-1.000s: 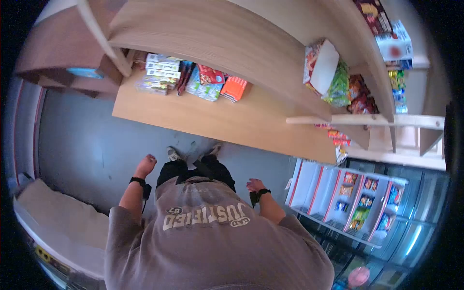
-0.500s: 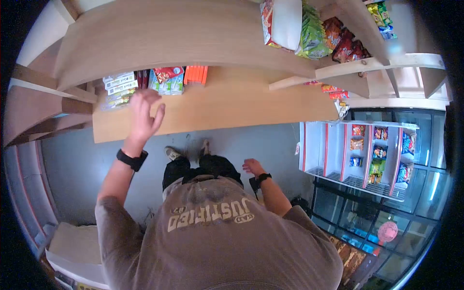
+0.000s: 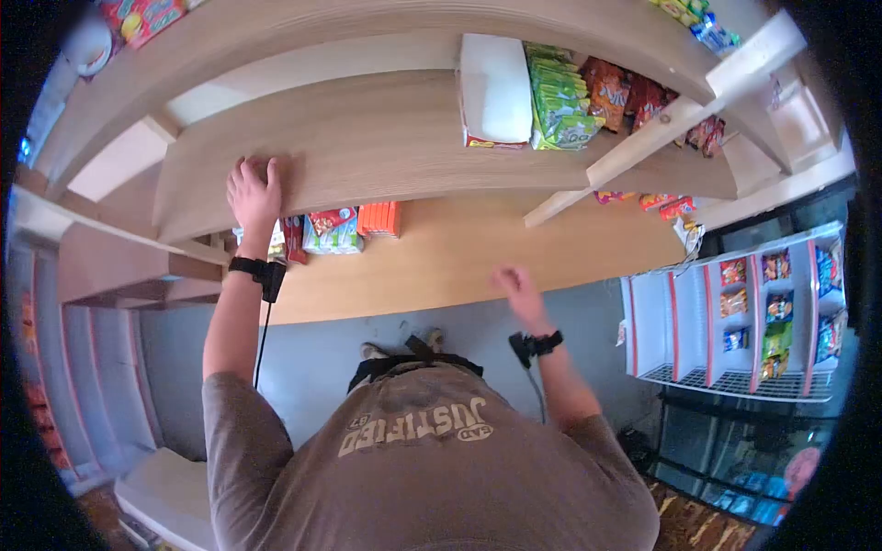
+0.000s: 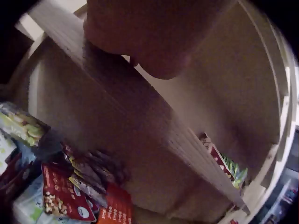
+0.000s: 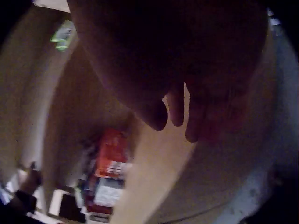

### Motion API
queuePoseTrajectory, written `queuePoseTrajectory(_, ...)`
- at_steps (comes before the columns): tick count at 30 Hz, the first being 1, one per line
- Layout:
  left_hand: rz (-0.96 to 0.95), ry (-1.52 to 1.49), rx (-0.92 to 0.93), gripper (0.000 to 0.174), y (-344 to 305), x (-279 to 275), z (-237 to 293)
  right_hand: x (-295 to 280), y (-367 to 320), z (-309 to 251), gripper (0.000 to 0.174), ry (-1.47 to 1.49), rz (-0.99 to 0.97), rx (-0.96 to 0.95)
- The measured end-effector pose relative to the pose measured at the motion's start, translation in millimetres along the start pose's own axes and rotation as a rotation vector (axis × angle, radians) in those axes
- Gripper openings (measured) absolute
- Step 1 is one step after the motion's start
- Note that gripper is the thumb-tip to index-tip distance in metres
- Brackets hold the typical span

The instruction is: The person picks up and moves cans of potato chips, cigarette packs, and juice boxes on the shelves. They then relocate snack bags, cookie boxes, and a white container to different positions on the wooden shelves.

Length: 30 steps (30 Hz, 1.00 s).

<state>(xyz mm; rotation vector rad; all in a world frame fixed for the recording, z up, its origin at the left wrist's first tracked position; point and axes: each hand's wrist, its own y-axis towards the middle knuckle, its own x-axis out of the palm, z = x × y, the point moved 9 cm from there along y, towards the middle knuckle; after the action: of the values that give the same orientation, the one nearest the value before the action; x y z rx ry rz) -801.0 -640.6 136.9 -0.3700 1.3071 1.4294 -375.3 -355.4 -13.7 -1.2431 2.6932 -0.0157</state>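
My left hand (image 3: 254, 193) rests on the upper shelf board (image 3: 367, 138) near its front edge, fingers spread and stretched forward. In the left wrist view the same hand (image 4: 149, 42) lies over that board's edge. Below it, on the lower shelf (image 3: 459, 253), stand orange packets (image 3: 378, 219), a red packet (image 3: 331, 221) picturing nuts and several pale green-and-white packs (image 3: 334, 242). My right hand (image 3: 521, 296), a little blurred, is held over the lower shelf's front edge with nothing in it. Its loose fingers show dark in the right wrist view.
On the upper shelf to the right are a white-sided box (image 3: 496, 87), green bags (image 3: 559, 101) and red-orange bags (image 3: 608, 92). A slanting wooden post (image 3: 643, 147) crosses in front. A white rack (image 3: 652, 321) with snack bags stands right. Another shelf board (image 3: 386, 20) runs above.
My left hand has risen from beside the body, past the lower shelf, onto the upper board. The right hand has lifted forward to the lower shelf's edge. The body is nearer the shelves.
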Motion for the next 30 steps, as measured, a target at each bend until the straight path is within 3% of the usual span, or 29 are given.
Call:
queuePoseTrajectory(1,0.003,0.009,0.027,0.044,-1,1,4,-3,19,-44,0.020,0.005,0.041,-0.095)
queuePoseTrajectory(3,0.009,0.203,0.061,0.058,-3,3,10,-3,45,-149,0.023,-0.322,0.135,-0.426)
queuePoseTrajectory(6,-0.040,0.225,0.042,0.063,0,12,7,7,93,-206,0.030,-0.656,0.244,-0.735)
queuePoseTrajectory(8,-0.033,0.241,0.043,0.063,-3,12,5,12,125,-213,0.033,-0.698,0.255,-0.803)
queuePoseTrajectory(10,-0.042,0.248,0.049,0.064,-3,15,3,24,139,-203,0.030,-0.938,0.313,-0.861)
queuePoseTrajectory(13,-0.104,0.247,0.033,0.063,-1,17,4,26,139,-194,0.032,-0.978,0.258,-0.787)
queuePoseTrajectory(15,-0.127,0.238,0.019,0.063,-4,14,9,20,119,-195,0.029,-0.920,0.251,-0.824)
queuePoseTrajectory(17,-0.083,0.275,0.033,0.062,-2,18,4,21,85,-194,0.023,-0.852,0.079,-0.856)
queuePoseTrajectory(19,-0.118,0.288,0.016,0.063,-1,18,3,11,37,-196,0.017,-0.709,0.059,-0.889)
queuePoseTrajectory(21,-0.105,0.256,0.034,0.064,0,19,3,5,-14,-196,0.019,-0.577,-0.240,-0.845)
queuePoseTrajectory(24,-0.100,0.297,0.050,0.060,2,27,-7,-12,-61,-173,0.022,-0.079,-0.548,-0.525)
queuePoseTrajectory(26,-0.116,0.302,0.039,0.058,-1,25,-3,-20,-77,-139,0.024,0.158,-0.612,-0.292)
queuePoseTrajectory(27,-0.123,0.302,0.033,0.056,0,24,0,-20,-81,-129,0.024,0.160,-0.610,-0.286)
queuePoseTrajectory(29,-0.122,0.293,0.043,0.055,-2,22,4,-21,-80,-83,0.023,0.076,-0.526,0.015)
queuePoseTrajectory(30,-0.112,0.282,0.051,0.055,-1,21,5,-16,-78,-64,0.021,0.067,-0.525,0.052)
